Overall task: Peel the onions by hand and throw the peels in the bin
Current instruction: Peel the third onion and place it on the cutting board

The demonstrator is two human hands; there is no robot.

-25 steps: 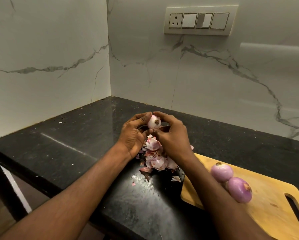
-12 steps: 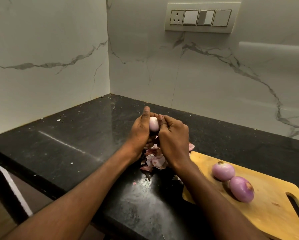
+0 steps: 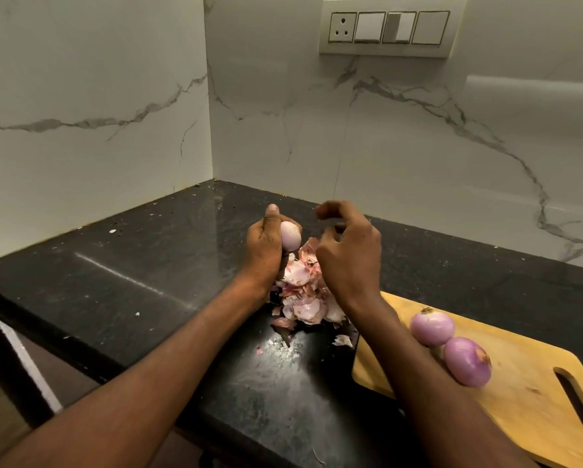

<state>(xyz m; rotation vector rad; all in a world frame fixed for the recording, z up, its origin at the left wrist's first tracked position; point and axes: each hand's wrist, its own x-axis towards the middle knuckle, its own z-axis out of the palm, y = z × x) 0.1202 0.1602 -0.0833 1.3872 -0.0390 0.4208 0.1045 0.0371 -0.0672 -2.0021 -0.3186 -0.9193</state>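
Note:
My left hand (image 3: pixel 264 248) grips a small pale peeled onion (image 3: pixel 290 235) above the black counter, thumb pointing up beside it. My right hand (image 3: pixel 347 251) hovers just right of the onion and apart from it. Its fingers are curled with the back towards me, so I cannot see whether they pinch a peel. A heap of pink and white onion peels (image 3: pixel 303 295) lies on the counter under both hands. Two purple onions (image 3: pixel 432 328) (image 3: pixel 467 361) rest side by side on a wooden cutting board (image 3: pixel 519 403) to the right. No bin is in view.
The black stone counter (image 3: pixel 131 282) runs into a corner of white marble walls. Its front edge (image 3: pixel 80 363) drops off at the lower left. A switch panel (image 3: pixel 389 28) is on the back wall. Small peel scraps (image 3: pixel 342 341) lie near the board.
My right hand has come off the onion and moved a little to the right. My left hand still holds the onion, now alone.

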